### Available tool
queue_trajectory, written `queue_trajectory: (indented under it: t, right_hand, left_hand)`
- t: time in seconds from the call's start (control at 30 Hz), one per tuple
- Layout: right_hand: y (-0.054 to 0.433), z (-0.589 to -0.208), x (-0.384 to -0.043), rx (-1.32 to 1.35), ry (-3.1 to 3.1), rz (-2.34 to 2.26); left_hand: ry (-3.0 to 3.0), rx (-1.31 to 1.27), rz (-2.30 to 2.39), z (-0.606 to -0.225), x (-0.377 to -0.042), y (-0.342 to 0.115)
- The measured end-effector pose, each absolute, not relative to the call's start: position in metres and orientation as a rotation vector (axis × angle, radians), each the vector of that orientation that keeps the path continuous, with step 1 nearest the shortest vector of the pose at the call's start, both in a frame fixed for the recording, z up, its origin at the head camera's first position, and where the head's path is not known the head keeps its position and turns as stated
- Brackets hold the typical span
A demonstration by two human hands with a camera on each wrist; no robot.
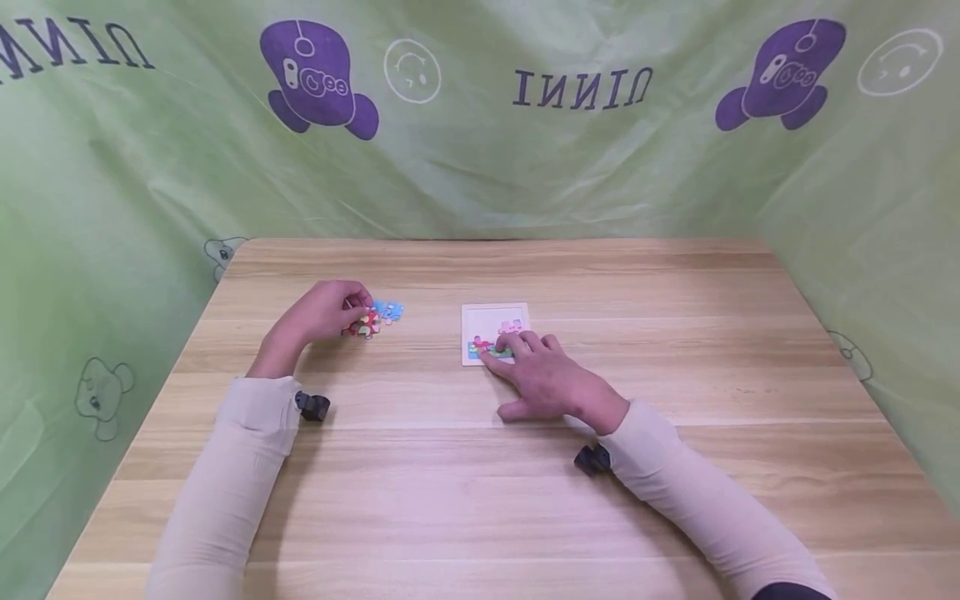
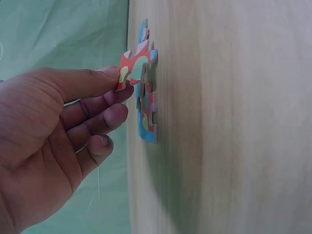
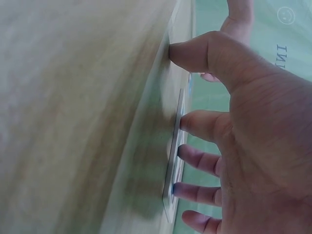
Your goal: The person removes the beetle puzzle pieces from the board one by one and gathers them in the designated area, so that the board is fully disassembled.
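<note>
Where the head camera looks down the desk (image 1: pixel 420 500), two light-sleeved arms reach forward. Left grip (image 1: pixel 324 310) at a small cluster of loose puzzle pieces (image 1: pixel 389 312), blue and red, left of centre towards the far edge. Right grip (image 1: pixel 543 379) relaxed, fingers spread, fingertips over the lower right part of a pale square puzzle board (image 1: pixel 480 321) lying near the middle of the far half. In the board: a pink piece (image 1: pixel 511 326) at right, others along the bottom, partly covered by the fingers. Green printed cloth (image 1: pixel 465 183) hangs behind. Left wrist view: thumb and forefinger pinch a red piece (image 2: pixel 134 68) with pale green and yellow patches — held tilted, just in front of the cluster; remaining fingers loosely bent. Cannot tell whether the pinched piece touches those behind it. Right wrist view: board seen nearly edge-on, low on the desk, fingertips against it; nothing grasped. Thumb stands apart from the fingers, its tip at the desk — contact unclear. Part of the left grip shows beyond.
</note>
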State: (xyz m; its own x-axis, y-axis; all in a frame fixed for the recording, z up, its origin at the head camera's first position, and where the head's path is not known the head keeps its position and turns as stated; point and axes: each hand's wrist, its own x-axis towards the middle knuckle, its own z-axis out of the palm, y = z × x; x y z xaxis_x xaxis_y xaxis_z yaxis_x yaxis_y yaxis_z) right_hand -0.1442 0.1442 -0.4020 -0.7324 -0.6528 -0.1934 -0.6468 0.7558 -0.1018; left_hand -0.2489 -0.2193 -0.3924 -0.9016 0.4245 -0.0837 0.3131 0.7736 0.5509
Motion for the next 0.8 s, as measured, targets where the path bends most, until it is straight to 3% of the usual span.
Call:
queue_trajectory:
  t: [0.8]
  right_hand:
    - [0.1449, -0.4020, -0.1436, -1.025, 2.728, -0.066]
  left_hand:
    - [2.789, 0.559, 0.795, -0.3961, -0.2503, -0.2194]
